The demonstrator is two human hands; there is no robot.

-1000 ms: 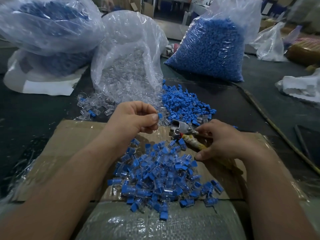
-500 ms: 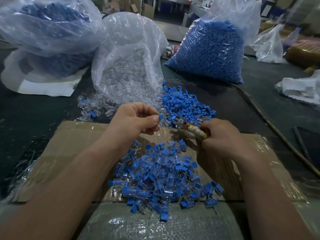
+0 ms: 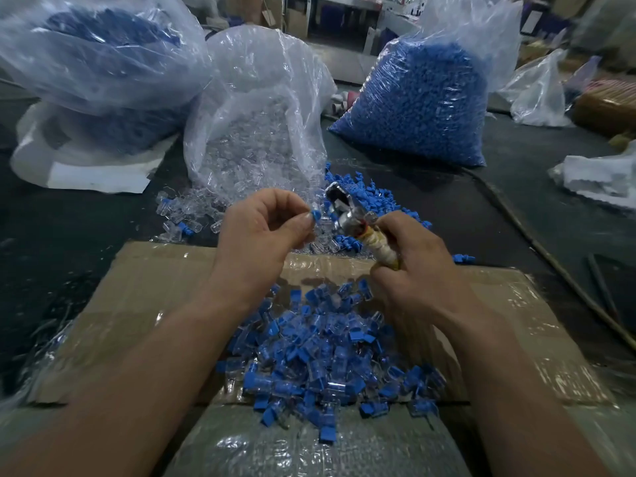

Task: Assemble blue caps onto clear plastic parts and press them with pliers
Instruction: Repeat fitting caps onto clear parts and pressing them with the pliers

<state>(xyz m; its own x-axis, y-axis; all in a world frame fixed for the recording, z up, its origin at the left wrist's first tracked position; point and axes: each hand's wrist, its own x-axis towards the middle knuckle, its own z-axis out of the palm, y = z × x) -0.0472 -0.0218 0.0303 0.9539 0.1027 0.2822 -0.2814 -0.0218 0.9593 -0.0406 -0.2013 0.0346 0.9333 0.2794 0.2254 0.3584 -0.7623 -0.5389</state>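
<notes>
Nearest me a bubble-wrap sheet (image 3: 309,449) covers the front edge, then a flattened cardboard sheet (image 3: 137,304), glossy with tape in patches, lying on the dark desk (image 3: 516,208). On the cardboard between my forearms sits a heap of capped pieces (image 3: 327,359), clear bodies with blue caps on, a few spilling onto the bubble wrap. Above the heap my left hand (image 3: 261,232) is raised, fingers curled, thumb and forefinger pinching one blue cap (image 3: 315,215) at the tips; whether a clear part hangs under it I cannot tell, too blurred. My right hand (image 3: 413,266) is just beside it, fingers wrapped round the tape-bound handle of the pliers (image 3: 347,211), metal head pointing up and left toward the pinched cap, very near it; touching or not I cannot tell, and jaws open or closed is too blurred to say. Behind the hands on the desk: loose blue caps (image 3: 378,197) in a spread pile to the right, loose clear parts (image 3: 186,215) to the left with a few blue ones mixed in. Further back, an open bag of clear parts (image 3: 254,115) in the middle, mouth toward me, a full bag of blue caps (image 3: 423,98) right of it, a big cloudy bag (image 3: 96,53) with blue contents far left resting on a white sack (image 3: 86,160). At the right a thin rod (image 3: 550,259) lies diagonally on the desk, crumpled white plastic (image 3: 599,177) beyond it
</notes>
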